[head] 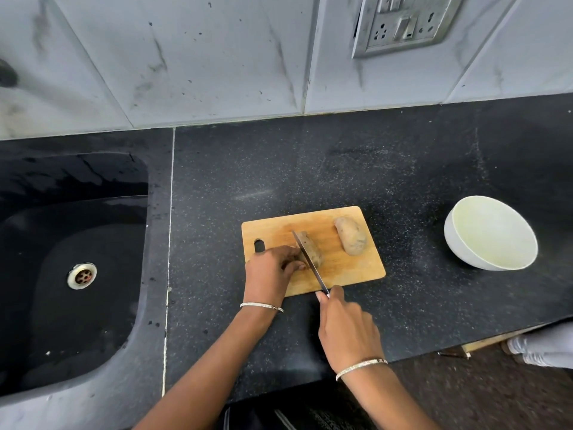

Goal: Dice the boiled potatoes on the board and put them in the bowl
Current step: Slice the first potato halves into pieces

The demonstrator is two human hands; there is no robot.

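Note:
A wooden cutting board (338,271) lies on the black counter. On it are two unpeeled boiled potatoes: one (313,250) in the middle, another (351,234) at the board's right end. My left hand (273,268) holds the middle potato by its left end, fingers curled on it. My right hand (347,327) grips the handle of a knife (310,262), whose blade lies lengthwise across that potato's left side. A white bowl (465,246), nothing in it, sits on the counter to the right of the board.
A black sink (77,243) with a metal drain (82,275) lies to the left. Tiled wall with a socket plate (403,23) stands behind. The counter's front edge (465,342) runs at lower right, with a foot beyond it.

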